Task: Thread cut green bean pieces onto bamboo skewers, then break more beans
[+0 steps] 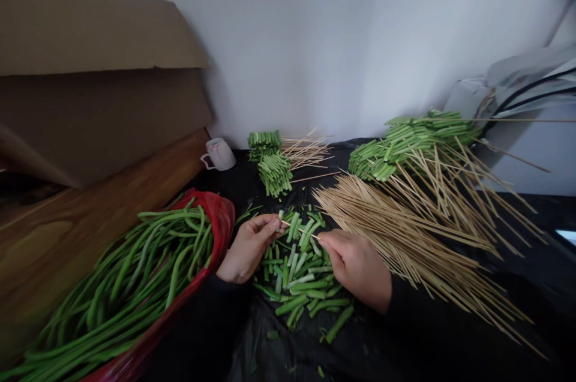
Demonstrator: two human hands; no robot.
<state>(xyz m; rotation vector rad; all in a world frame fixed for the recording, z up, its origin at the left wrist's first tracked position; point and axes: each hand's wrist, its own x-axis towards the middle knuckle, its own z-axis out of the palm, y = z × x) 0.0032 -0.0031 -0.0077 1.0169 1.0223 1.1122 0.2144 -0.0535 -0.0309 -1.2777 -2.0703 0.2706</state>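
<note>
My left hand [247,245] pinches a short piece of green bean [281,214] between thumb and fingers. A thin bamboo skewer [290,225] runs from that piece to my right hand [357,267], whose closed fingers grip it. Whether the tip has pierced the bean is too small to tell. Beneath and between both hands lies a loose heap of cut green bean pieces [310,286] on black plastic sheeting [256,340].
A red bag [220,220] of long uncut beans [135,268] sits left. Loose skewers [396,226] lie right. Filled skewers are stacked behind [274,172] and at the back right [418,139]. A white mug [219,155] and cardboard box [103,112] stand at left, before a wall.
</note>
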